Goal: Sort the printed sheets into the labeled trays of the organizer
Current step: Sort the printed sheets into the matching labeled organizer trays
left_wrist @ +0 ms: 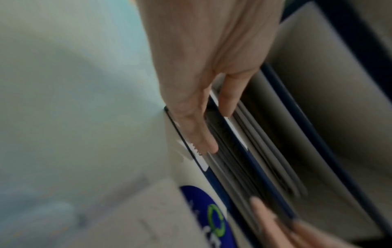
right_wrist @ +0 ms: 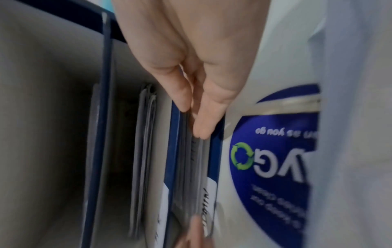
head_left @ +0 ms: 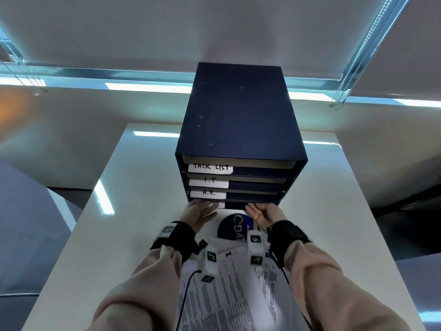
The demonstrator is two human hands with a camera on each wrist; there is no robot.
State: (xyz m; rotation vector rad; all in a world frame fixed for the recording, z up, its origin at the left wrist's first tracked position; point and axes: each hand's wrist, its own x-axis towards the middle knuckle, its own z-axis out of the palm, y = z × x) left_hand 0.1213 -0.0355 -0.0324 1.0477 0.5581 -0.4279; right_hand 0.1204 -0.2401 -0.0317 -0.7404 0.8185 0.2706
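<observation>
The dark blue organizer (head_left: 238, 115) stands at the back of the white table (head_left: 143, 187), with trays labelled TASK LIST, I.T and H.R. Its bottom tray (head_left: 235, 205) has a label half hidden by my left hand (head_left: 207, 207). Both hands reach the mouth of that tray with straight fingers. My left hand (left_wrist: 218, 132) touches the tray's front lip at its left end. My right hand (right_wrist: 194, 120) presses its fingertips on the edge of a stack of sheets (right_wrist: 191, 167) lying in the tray. More printed sheets (head_left: 226, 295) lie fanned on the table under my forearms.
A round blue sticker (head_left: 235, 226) with a green arrow logo lies on the table just in front of the organizer, between my hands. The H.R. tray above holds a few sheets (right_wrist: 144, 151). Window blinds with bead chains (head_left: 343, 91) hang behind the table.
</observation>
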